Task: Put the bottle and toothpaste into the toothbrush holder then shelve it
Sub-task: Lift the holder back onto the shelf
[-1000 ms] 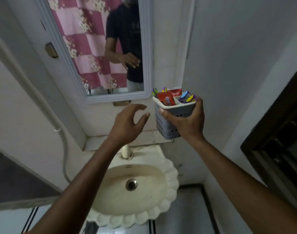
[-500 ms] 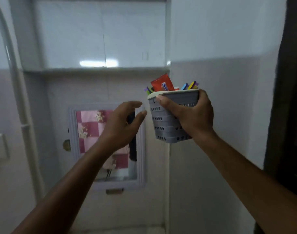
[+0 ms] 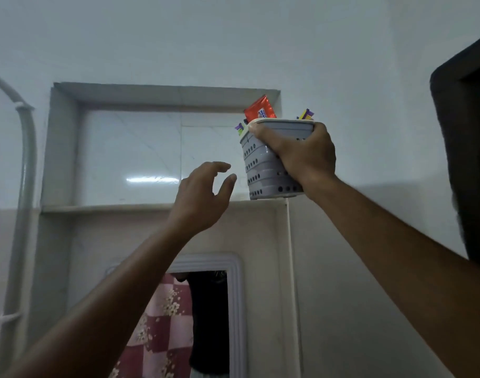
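My right hand (image 3: 304,156) grips the grey perforated toothbrush holder (image 3: 258,170) by its rim and side. The holder is at the right end of the recessed wall shelf (image 3: 108,208), its bottom at about ledge height; I cannot tell if it touches. A red toothpaste tube (image 3: 260,109) and coloured toothbrush ends (image 3: 305,114) stick out of the top. The bottle is hidden. My left hand (image 3: 203,197) hovers just left of the holder, fingers spread and curled, holding nothing.
The niche has a glossy tiled back wall (image 3: 130,156). A white-framed mirror (image 3: 206,317) hangs below the shelf. A grey pipe (image 3: 26,165) runs down the left wall. A dark door frame (image 3: 467,159) stands at the right.
My right hand has raised the holder from above the sink up to the shelf ledge. My view has tilted upward with it, and my left hand has followed alongside.
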Motion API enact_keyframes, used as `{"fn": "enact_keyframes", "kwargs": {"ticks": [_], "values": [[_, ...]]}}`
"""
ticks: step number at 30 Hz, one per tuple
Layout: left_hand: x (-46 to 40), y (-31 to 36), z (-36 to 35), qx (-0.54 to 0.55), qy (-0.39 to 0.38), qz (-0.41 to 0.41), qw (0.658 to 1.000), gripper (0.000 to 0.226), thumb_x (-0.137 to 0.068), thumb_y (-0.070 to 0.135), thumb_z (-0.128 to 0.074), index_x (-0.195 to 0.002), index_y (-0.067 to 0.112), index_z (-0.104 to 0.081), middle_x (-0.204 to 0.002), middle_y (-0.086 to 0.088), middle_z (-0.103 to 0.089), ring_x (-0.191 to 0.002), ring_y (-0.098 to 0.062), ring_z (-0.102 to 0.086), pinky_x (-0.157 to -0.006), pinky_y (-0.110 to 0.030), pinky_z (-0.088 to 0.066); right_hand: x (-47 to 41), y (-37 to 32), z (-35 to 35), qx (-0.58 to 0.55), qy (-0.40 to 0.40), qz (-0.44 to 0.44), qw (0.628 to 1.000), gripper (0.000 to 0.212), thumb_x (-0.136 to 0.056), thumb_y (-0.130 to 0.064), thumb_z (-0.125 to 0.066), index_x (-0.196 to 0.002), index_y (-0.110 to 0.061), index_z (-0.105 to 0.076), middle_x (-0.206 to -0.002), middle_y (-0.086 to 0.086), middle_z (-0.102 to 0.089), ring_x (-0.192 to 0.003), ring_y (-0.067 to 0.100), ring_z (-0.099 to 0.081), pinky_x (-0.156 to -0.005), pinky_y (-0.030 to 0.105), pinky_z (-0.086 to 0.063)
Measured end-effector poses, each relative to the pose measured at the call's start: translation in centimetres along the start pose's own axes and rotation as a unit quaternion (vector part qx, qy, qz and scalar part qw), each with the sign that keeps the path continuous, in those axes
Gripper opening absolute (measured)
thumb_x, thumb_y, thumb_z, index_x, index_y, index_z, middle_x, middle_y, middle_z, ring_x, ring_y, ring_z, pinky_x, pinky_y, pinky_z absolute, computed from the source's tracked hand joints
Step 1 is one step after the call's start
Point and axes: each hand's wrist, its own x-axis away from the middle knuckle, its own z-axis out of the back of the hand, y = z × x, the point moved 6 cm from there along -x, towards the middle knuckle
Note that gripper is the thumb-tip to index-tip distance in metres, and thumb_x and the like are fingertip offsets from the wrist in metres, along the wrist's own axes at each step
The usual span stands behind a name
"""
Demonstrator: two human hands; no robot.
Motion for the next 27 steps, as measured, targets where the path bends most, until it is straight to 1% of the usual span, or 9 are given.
{"fn": "enact_keyframes", "kwargs": {"ticks": [5, 7, 10, 14, 16, 18, 21, 24, 27], "values": [[-1.1, -3.8, -2.4, -0.040, -0.038, 0.036, 0.998, 0.042, -0.107, 0.047, -0.056, -0.139, 0.021, -0.065, -0.138, 0.004, -0.069, -0.128, -0.020, -0.064, -0.108, -0.048, -0.050, -2.2, 1.6, -3.3, 0.024, 0.028, -0.004, 0.999, 0.119, -0.043, -0.098, -0.085, -0.133, -0.022, -0.061, -0.128, -0.005, -0.070, -0.121, 0.024, -0.070, -0.104, 0.047, -0.061], [-1.0, -4.9, -3.6, -0.051, -0.055, 0.045, 0.996, 0.043, -0.107, 0.050, -0.054, -0.140, 0.025, -0.064, -0.138, 0.005, -0.069, -0.127, -0.020, -0.064, -0.108, -0.048, -0.048, -2.7, 2.8, -4.2, 0.041, 0.032, -0.004, 0.999, 0.123, -0.043, -0.099, -0.083, -0.136, -0.021, -0.060, -0.131, -0.004, -0.069, -0.123, 0.025, -0.069, -0.105, 0.049, -0.060], [-0.7, -6.2, -5.4, -0.063, -0.078, 0.056, 0.993, 0.046, -0.106, 0.053, -0.052, -0.145, 0.030, -0.059, -0.139, 0.004, -0.069, -0.126, -0.022, -0.065, -0.107, -0.049, -0.047, -3.3, 4.7, -5.3, 0.061, 0.034, 0.005, 0.998, 0.122, -0.049, -0.098, -0.084, -0.138, -0.019, -0.059, -0.133, -0.001, -0.067, -0.124, 0.026, -0.068, -0.104, 0.049, -0.061], [-1.1, -8.0, -7.1, -0.124, -0.100, 0.084, 0.984, 0.052, -0.106, 0.059, -0.044, -0.149, 0.033, -0.055, -0.145, 0.000, -0.066, -0.136, -0.026, -0.059, -0.118, -0.055, -0.035, -3.8, 6.4, -6.8, 0.076, 0.032, 0.034, 0.996, 0.119, -0.058, -0.096, -0.085, -0.140, -0.015, -0.055, -0.136, 0.003, -0.064, -0.129, 0.027, -0.063, -0.107, 0.050, -0.059], [-1.4, -8.5, -7.7, -0.145, -0.104, 0.095, 0.979, 0.055, -0.107, 0.062, -0.037, -0.150, 0.033, -0.055, -0.148, -0.002, -0.065, -0.141, -0.027, -0.055, -0.122, -0.057, -0.028, -3.9, 6.9, -7.7, 0.100, 0.031, 0.047, 0.993, 0.122, -0.064, -0.094, -0.083, -0.148, -0.013, -0.048, -0.146, 0.006, -0.058, -0.138, 0.030, -0.057, -0.112, 0.052, -0.053], [-1.3, -8.7, -8.1, -0.162, -0.105, 0.097, 0.976, 0.058, -0.107, 0.063, -0.031, -0.152, 0.033, -0.055, -0.153, -0.002, -0.062, -0.147, -0.027, -0.050, -0.125, -0.057, -0.021, -3.9, 7.3, -8.6, 0.127, 0.028, 0.044, 0.991, 0.127, -0.069, -0.094, -0.079, -0.158, -0.012, -0.038, -0.157, 0.010, -0.048, -0.148, 0.033, -0.047, -0.119, 0.053, -0.043], [-1.0, -8.8, -8.2, -0.171, -0.097, 0.084, 0.977, 0.061, -0.108, 0.064, -0.027, -0.151, 0.033, -0.057, -0.157, 0.001, -0.059, -0.152, -0.024, -0.044, -0.127, -0.055, -0.016, -3.7, 8.0, -9.9, 0.190, 0.005, 0.032, 0.981, 0.128, -0.082, -0.096, -0.065, -0.169, -0.011, -0.023, -0.161, 0.014, -0.037, -0.150, 0.036, -0.038, -0.123, 0.052, -0.032], [-0.8, -9.2, -8.1, -0.175, -0.097, 0.074, 0.977, 0.062, -0.108, 0.066, -0.026, -0.148, 0.033, -0.060, -0.155, 0.004, -0.060, -0.151, -0.023, -0.046, -0.128, -0.052, -0.019, -3.2, 8.5, -10.4, 0.236, 0.017, 0.055, 0.970, 0.125, -0.092, -0.093, -0.052, -0.176, -0.009, -0.014, -0.159, 0.015, -0.037, -0.145, 0.037, -0.039, -0.119, 0.050, -0.032], [-0.7, -9.3, -8.1, -0.180, -0.105, 0.069, 0.976, 0.063, -0.107, 0.067, -0.026, -0.145, 0.034, -0.062, -0.153, 0.006, -0.061, -0.147, -0.023, -0.050, -0.126, -0.051, -0.023, -2.1, 9.4, -10.5, 0.272, 0.015, 0.083, 0.959, 0.113, -0.103, -0.084, -0.044, -0.179, -0.009, -0.006, -0.160, 0.017, -0.036, -0.144, 0.038, -0.039, -0.118, 0.050, -0.033]]}}
